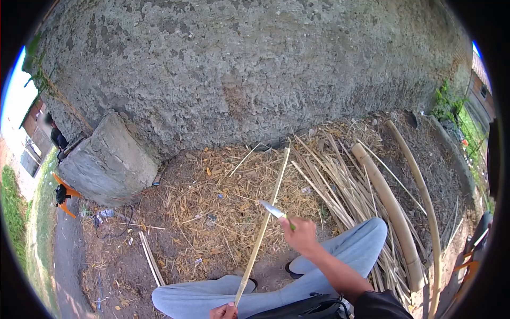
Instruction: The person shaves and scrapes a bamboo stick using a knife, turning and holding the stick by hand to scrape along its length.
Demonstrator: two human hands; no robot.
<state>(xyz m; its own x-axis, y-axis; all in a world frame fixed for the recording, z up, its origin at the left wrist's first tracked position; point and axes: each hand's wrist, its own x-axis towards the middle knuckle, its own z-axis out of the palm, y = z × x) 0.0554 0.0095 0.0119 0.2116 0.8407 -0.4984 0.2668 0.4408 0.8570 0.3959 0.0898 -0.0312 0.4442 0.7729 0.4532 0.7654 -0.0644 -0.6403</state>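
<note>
Head view. Your right hand (302, 234): closed around the green handle of a knife (273, 210), blade pointing up and left, its edge meeting the bamboo strip (264, 226) about midway along.

Your left hand (224, 311): at the bottom edge of the picture, fingers wrapped round the near end of the bamboo strip. The strip runs up and slightly right from that hand, across the ground between your knees, its far end over the straw near the wall.

Your legs (340, 260): grey trousers, knees spread on bare earth.

Ground to your right: a heap of split bamboo strips (340, 191), two thick curved bamboo poles (393, 212) beside it.

Ahead: rough plastered wall (239, 69); concrete block (109, 162) at its left foot; dry straw litter (218, 207) below.
</note>
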